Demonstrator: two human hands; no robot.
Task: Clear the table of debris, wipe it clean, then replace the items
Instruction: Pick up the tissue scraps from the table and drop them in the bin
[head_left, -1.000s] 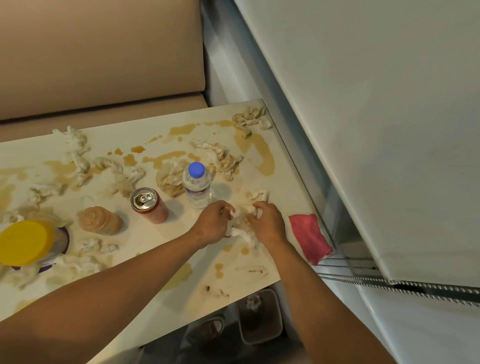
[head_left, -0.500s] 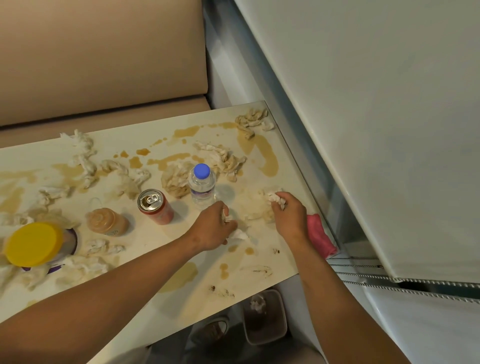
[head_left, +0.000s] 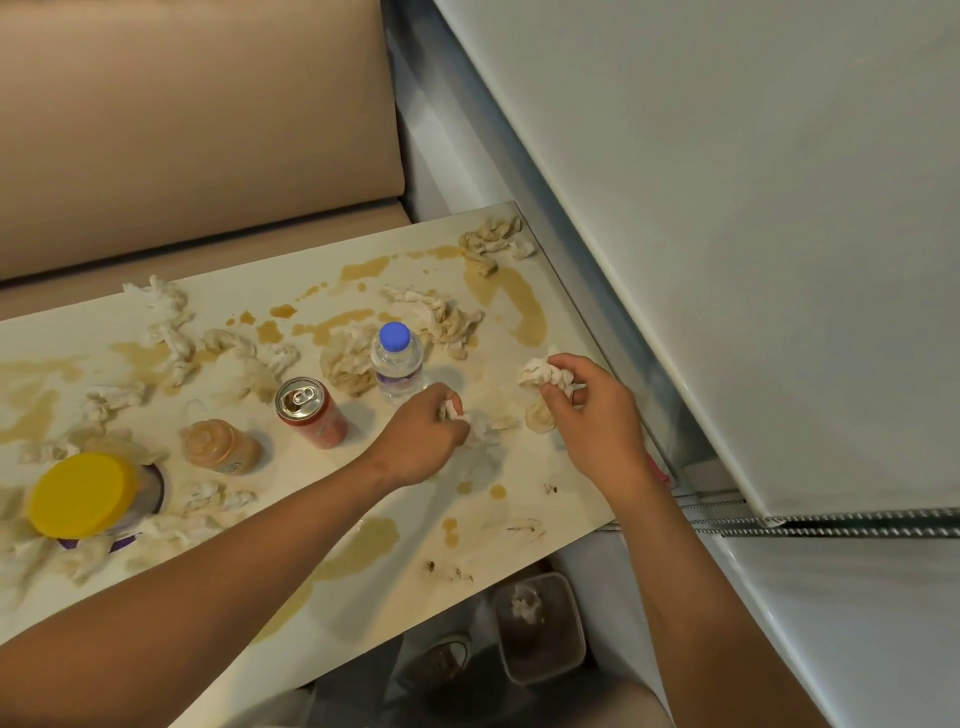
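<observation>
- Table (head_left: 363, 525): stained, strewn with crumpled tissues, under both hands.
- Bin (head_left: 540, 626): on the floor below the table edge, toward the person from the right hand, the nearer one.
- Right hand (head_left: 587, 410): fingers curled round a tissue wad (head_left: 540, 373).
- Left hand (head_left: 423, 436): pinching a tissue scrap (head_left: 457, 413), just short of the water bottle (head_left: 396, 364).

The surface (head_left: 322, 525) looks smooth and glossy; the tissues (head_left: 447, 319) are crumpled paper — the bottle (head_left: 397, 371) clear plastic, the can (head_left: 311, 413) shiny metal.
</observation>
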